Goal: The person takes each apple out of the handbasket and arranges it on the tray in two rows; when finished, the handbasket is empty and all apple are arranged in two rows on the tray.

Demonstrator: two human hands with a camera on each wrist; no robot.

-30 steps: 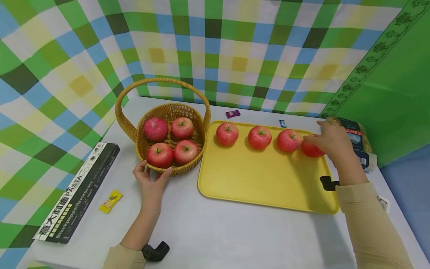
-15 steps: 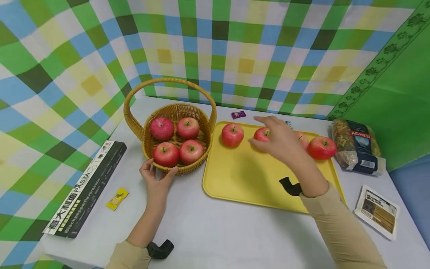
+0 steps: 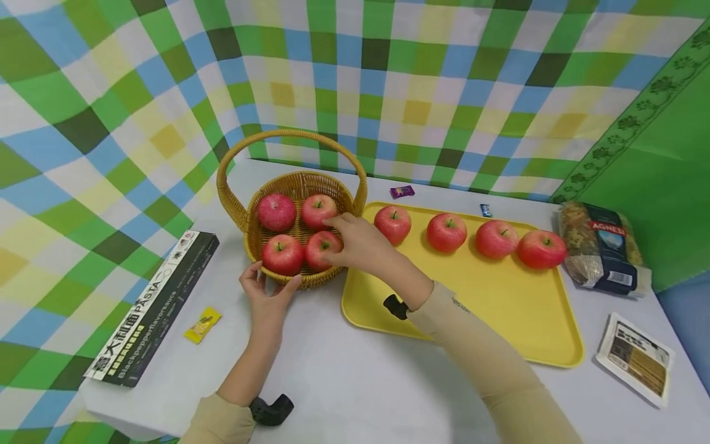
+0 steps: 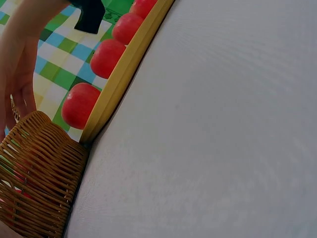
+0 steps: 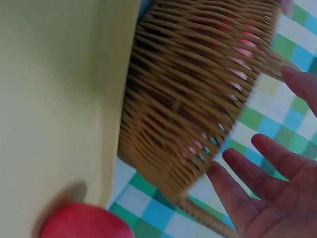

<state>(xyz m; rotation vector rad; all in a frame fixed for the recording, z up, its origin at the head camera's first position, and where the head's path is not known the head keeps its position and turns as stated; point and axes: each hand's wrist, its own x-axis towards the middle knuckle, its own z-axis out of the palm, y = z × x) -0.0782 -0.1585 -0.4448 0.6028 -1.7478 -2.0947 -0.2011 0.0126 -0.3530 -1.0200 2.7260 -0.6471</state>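
Note:
My left hand point(image 3: 269, 309) holds the front rim of a wicker basket point(image 3: 320, 280), fingers on the rim at the left and thumb to the right. Inside sit several red apples. My right hand point(image 3: 363, 244) is over the basket's right side, thumb and fingers spread about the front-right apple point(image 3: 318, 248); in the right wrist view its fingers point(image 5: 237, 191) are apart, with nothing between them. Whether they touch that apple cannot be told. On the yellow tray point(image 3: 455, 302) several more apples stand in a row along the far edge, the rightmost apple point(image 3: 542, 249) at the corner.
A black pasta box point(image 3: 155, 305) and a yellow wrapped candy point(image 3: 203, 325) lie left of the basket. Behind the tray are a purple candy point(image 3: 402, 192) and a blue candy point(image 3: 485, 210). A pasta bag point(image 3: 604, 246) and a flat white packet point(image 3: 636, 357) lie to the right.
My right hand has left the rightmost apple on the tray and travelled left across the tray to the basket. That apple stays on the tray. My left hand keeps its place on the rim.

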